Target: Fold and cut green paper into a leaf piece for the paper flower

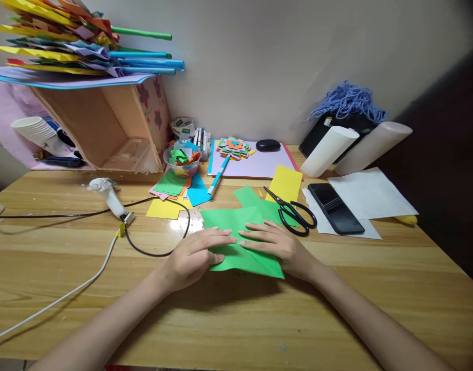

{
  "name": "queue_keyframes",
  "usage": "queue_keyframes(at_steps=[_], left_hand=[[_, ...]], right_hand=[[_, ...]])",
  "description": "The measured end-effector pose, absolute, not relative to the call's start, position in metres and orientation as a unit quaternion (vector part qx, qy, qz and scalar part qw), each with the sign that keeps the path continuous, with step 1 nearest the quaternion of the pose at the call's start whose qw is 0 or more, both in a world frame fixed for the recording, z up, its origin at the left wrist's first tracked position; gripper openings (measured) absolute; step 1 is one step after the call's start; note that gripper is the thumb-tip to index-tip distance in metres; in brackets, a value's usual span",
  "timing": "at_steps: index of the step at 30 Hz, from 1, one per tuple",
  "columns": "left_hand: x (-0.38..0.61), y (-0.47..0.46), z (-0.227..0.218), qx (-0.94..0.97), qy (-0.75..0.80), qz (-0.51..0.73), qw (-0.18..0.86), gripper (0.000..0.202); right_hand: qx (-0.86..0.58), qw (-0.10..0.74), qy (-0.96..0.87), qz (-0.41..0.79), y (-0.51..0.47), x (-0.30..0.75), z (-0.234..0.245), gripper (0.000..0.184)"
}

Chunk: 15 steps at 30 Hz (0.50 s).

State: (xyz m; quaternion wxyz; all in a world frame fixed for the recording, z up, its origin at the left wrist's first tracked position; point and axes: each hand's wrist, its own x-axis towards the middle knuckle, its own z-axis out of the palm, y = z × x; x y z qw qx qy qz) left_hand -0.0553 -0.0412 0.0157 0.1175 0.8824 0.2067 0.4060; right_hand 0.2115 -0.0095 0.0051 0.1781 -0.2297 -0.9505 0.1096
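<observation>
A green sheet of paper (236, 252) with crease lines lies at the front middle of the table, its near edge slightly raised. My left hand (193, 257) rests on its left side, fingers stretched out and thumb apart. From the right, my right hand (275, 242) lies over the sheet with its fingers straight and spread. Both sets of fingertips almost meet at the paper's middle. Just beyond my right hand are black-handled scissors (292, 214), lying partly on another green paper piece (248, 196) and near a yellow sheet (286, 180).
A phone (335, 206) lies on white paper at right. Cables (105, 268) cross the left side. Behind are a tub of paper scraps (182, 162), coloured paper squares (169, 183), a paper flower (234, 148) on a blue stick, a wooden box (149, 118) and white rolls (329, 149).
</observation>
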Motion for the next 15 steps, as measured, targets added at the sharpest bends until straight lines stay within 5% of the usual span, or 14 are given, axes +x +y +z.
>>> queue_keyframes(at_steps=[4,9,15], left_hand=[[-0.056,-0.042,0.011,0.878,0.216,0.344,0.255,0.021],[-0.053,-0.045,0.007,0.857,0.334,0.244,0.308,0.007],[-0.041,-0.038,-0.006,0.698,0.538,0.329,0.339,0.009]], right_hand=[[-0.222,0.191,-0.954,0.064,-0.002,0.219,0.001,0.043],[-0.242,0.11,-0.953,0.146,0.002,0.226,0.007,0.038],[-0.41,0.178,-0.854,0.267,-0.005,0.215,0.003,0.025]])
